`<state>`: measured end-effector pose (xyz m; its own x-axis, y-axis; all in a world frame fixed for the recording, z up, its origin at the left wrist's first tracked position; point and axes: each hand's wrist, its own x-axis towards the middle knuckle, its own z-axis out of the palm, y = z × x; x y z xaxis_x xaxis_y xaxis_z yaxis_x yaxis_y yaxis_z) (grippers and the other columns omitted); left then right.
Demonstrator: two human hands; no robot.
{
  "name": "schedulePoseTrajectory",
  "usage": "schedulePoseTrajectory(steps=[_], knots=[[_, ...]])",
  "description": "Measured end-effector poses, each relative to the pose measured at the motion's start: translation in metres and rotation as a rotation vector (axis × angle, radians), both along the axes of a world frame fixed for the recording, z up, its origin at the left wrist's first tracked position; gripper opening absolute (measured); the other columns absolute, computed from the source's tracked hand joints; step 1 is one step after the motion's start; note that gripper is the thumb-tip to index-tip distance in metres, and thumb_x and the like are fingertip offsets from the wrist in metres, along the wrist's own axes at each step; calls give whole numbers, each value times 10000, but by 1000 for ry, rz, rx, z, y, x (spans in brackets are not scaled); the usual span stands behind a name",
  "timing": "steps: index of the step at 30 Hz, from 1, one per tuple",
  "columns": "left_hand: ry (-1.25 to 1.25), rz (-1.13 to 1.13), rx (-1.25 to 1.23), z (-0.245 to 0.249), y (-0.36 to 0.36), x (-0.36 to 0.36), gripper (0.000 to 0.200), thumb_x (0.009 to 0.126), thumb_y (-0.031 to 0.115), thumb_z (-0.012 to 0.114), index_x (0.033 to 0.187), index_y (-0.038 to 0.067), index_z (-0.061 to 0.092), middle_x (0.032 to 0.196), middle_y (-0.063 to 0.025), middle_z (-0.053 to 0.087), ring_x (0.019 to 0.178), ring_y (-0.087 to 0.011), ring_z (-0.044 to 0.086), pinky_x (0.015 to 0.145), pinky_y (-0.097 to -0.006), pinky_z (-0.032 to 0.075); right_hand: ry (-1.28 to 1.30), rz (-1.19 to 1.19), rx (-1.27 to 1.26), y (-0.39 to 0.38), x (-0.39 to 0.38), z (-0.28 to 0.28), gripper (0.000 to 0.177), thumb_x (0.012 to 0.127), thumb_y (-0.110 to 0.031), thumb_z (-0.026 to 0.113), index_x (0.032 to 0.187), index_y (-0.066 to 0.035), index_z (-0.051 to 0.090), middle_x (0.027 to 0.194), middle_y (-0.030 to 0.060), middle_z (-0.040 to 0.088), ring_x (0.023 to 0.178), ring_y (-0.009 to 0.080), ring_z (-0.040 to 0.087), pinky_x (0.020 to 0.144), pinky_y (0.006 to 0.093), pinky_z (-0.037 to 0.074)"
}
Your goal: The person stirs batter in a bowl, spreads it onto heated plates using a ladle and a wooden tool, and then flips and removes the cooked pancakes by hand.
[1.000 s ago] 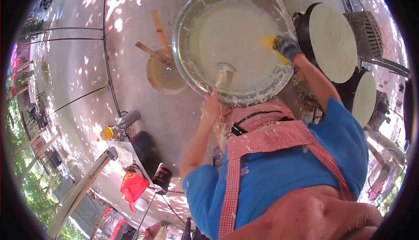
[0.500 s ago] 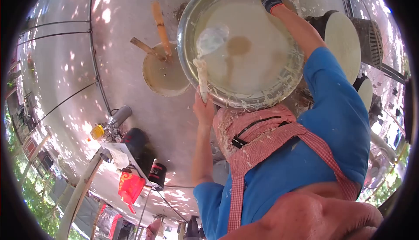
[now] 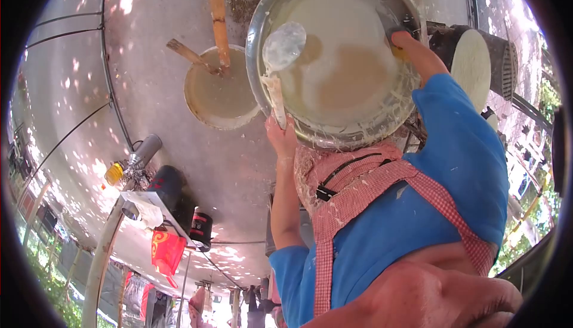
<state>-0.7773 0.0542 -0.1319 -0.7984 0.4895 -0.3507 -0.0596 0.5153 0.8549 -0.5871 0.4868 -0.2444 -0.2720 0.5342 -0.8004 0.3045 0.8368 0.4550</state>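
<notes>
The ladle (image 3: 275, 93) lies in the left fingers (image 3: 290, 128) (bowl (image 3: 285, 46) beyond).

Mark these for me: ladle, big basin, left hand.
Ladle (image 3: 285, 46): head view, on its bowl.
Big basin (image 3: 258, 36): head view, on its left wall as pictured.
Left hand (image 3: 282, 137): head view, on the middle of the hand.

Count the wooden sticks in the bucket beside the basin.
2: the longer stick crosses the bucket's far rim; the shorter stick slants over its far-left rim. More could be hidden inside.
</notes>
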Motion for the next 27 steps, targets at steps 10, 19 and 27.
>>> schedulePoseTrajectory(steps=[10,19,27], knots=[[-251,75,146,-26,-14,4,198,694,27,558,883,-14,515,765,-100,484,705,-223,475,680,-306,390,-209,-63,-147,-70,44,-8,203,782,-162,461,887,-97,622,927,95,608,835,222,588,694,367,468],[-288,58,271,-26,-13,3,426,748,-46,487,1165,8,419,718,19,452,496,-21,397,420,-154,310,-273,-115,-289,-127,61,-18,190,787,-167,470,888,-96,616,924,88,608,826,208,584,688,354,468],[-466,168,389,-2,-2,-4,409,755,-33,487,1154,-50,394,683,28,433,498,-24,392,422,-156,314,-316,-188,-431,-173,63,-23,180,792,-171,479,889,-95,610,921,81,607,819,195,582,682,342,467]])
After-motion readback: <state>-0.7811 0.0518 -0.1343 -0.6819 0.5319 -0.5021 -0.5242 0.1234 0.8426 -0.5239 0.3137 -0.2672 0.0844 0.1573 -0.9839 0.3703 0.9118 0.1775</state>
